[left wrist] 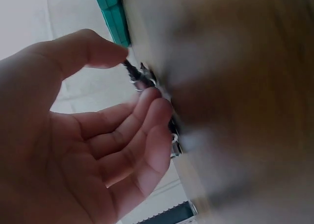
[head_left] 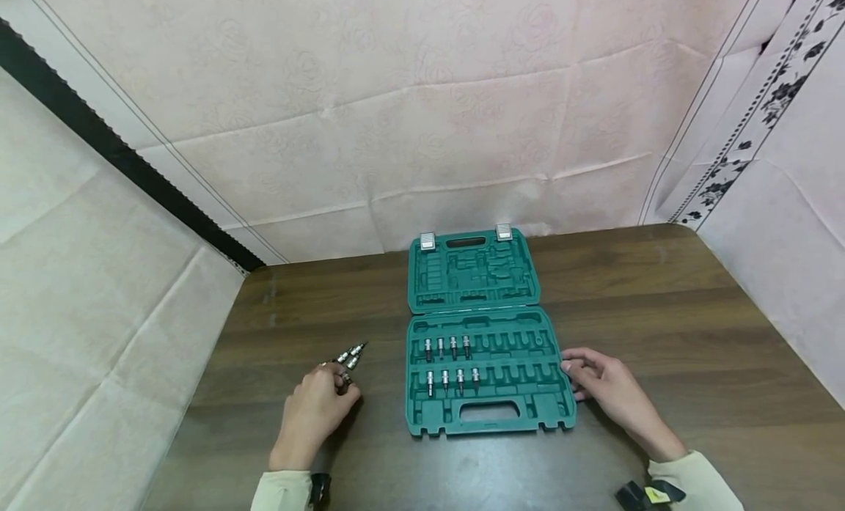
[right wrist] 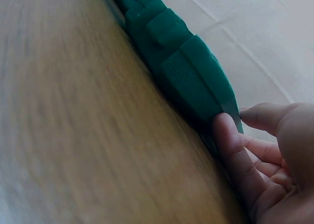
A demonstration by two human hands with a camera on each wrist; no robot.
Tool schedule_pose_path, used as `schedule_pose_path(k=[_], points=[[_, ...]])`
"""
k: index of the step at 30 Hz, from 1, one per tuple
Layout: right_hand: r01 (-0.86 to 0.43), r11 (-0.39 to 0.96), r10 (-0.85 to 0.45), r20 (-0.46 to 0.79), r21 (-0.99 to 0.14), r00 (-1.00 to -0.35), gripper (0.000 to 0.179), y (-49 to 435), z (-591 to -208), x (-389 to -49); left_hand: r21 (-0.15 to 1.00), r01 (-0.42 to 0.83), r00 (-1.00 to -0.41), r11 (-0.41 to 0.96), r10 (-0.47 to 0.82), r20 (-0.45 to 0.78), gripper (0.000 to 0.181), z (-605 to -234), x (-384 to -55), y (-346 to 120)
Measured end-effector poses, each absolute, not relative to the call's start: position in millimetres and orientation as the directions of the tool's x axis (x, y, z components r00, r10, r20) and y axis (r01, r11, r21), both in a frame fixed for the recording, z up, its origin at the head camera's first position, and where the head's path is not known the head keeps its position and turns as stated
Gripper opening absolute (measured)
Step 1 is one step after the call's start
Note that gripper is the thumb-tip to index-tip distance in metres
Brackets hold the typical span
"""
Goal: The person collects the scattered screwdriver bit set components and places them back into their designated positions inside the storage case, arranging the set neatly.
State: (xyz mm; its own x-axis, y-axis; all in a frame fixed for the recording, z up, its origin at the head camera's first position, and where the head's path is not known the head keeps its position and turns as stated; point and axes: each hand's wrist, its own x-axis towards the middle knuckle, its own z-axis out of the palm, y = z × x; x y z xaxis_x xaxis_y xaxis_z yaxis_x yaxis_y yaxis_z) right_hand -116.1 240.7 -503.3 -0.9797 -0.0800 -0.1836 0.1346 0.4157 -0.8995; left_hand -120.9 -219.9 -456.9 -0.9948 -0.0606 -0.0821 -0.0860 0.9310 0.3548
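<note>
A green plastic socket case (head_left: 490, 368) lies unfolded on the table, its lid towards the wall. Two short rows of bit sockets (head_left: 460, 379), silver with dark tips, sit in the left part of its lower half. Left of the case, my left hand (head_left: 313, 412) bends over a small group of loose bit sockets (head_left: 352, 354). In the left wrist view its thumb and fingers pinch a bit socket (left wrist: 140, 79), partly hidden by the fingertips. My right hand (head_left: 610, 386) holds the case's right edge, a finger against the outer wall (right wrist: 194, 82).
The brown wooden table (head_left: 660, 306) has rounded far corners. Pale patterned sheets (head_left: 396, 115) hang behind it and at both sides. Metal latches (head_left: 504, 232) stand on the lid's far edge. A black strap device (head_left: 650, 494) is on the right wrist.
</note>
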Motion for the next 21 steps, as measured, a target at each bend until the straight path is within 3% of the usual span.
schedule_pose_path(k=[9, 21], points=[[0.146, 0.416, -0.082, -0.197, -0.898, -0.977, 0.044, 241, -504, -116, 0.393, -0.03, -0.999, 0.919, -0.042, 0.02, 0.023, -454, -123, -197], [0.132, 0.394, -0.09, -0.181, -0.91, -0.979, 0.043, 241, -504, -116, 0.423, 0.052, -0.998, 0.904, 0.029, 0.061, 0.025, -448, -128, -170]])
